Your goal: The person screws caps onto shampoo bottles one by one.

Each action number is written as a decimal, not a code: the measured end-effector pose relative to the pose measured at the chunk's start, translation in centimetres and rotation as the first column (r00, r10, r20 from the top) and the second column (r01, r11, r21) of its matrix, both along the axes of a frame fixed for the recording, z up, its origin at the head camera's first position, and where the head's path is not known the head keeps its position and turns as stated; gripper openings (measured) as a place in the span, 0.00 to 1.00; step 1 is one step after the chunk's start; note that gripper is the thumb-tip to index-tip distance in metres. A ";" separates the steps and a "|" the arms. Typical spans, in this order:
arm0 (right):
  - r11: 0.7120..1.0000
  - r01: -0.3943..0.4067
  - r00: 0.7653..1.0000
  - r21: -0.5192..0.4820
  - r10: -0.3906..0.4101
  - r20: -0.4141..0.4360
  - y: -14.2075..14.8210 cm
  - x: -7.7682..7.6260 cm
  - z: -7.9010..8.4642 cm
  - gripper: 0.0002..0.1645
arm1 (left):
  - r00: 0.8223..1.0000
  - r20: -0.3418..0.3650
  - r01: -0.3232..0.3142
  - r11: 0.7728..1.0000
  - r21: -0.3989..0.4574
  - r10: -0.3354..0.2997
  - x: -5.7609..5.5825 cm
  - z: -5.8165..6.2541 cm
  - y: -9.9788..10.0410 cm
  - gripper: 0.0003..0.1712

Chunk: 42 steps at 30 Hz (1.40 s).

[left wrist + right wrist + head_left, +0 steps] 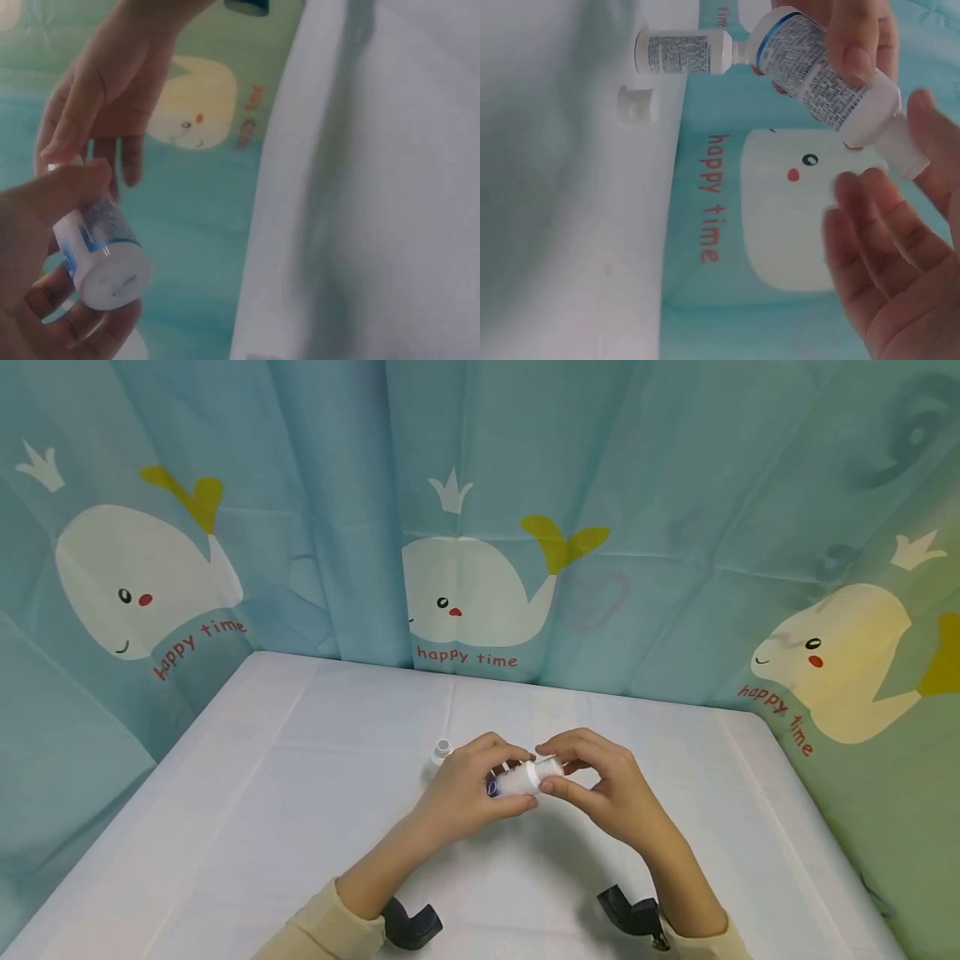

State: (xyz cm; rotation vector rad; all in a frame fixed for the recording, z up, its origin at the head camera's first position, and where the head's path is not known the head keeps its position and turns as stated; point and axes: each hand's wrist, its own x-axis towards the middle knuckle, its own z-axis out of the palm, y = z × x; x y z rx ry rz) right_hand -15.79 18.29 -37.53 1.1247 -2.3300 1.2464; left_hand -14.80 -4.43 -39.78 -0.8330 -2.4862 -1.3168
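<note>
My left hand (472,781) grips a white bottle (517,778) with a blue-edged printed label, held tilted above the table. In the left wrist view the bottle's round base (116,277) faces the camera. At the other end, the thumb and fingers of my right hand (607,781) pinch the bottle's white cap (900,154). Several of its other fingers are spread loosely in the right wrist view. Beyond the left hand stands a second white bottle (682,52) with a bare neck, partly hidden in the head view. A loose white cap (637,105) lies near it.
A white cloth covers the table (315,793). Behind and beside it hangs a blue-green curtain (337,527) printed with whales. Black curved pieces (412,927) show at both wrists.
</note>
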 end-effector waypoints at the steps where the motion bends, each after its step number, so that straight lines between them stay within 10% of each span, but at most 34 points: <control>1: 1.000 0.008 0.999 0.011 -0.009 0.033 0.2 -0.1 -0.1 0.26 | 1.000 0.007 0.001 1.000 0.005 -0.001 0.0 -0.1 0.1 0.23; 11: 1.000 -0.008 0.946 0.004 0.006 0.323 1.9 -0.7 -2.1 0.18 | 0.988 0.151 -0.006 0.977 0.212 -0.026 -0.7 -0.6 1.2 0.24; 18: 0.998 -0.018 0.913 -0.067 0.044 0.405 3.5 -0.4 -3.6 0.16 | 0.948 0.280 0.058 0.944 0.324 -0.154 -1.0 -1.9 3.5 0.23; 30: 0.989 0.070 0.880 -0.132 0.001 0.476 6.6 -1.4 -5.1 0.16 | 0.918 0.357 0.050 0.943 0.328 -0.173 -3.0 -2.4 6.8 0.22; 42: 0.986 0.148 0.849 -0.076 -0.088 0.521 8.4 -3.8 -6.1 0.19 | 0.927 0.357 0.011 0.961 0.277 -0.113 -5.9 -4.2 9.6 0.21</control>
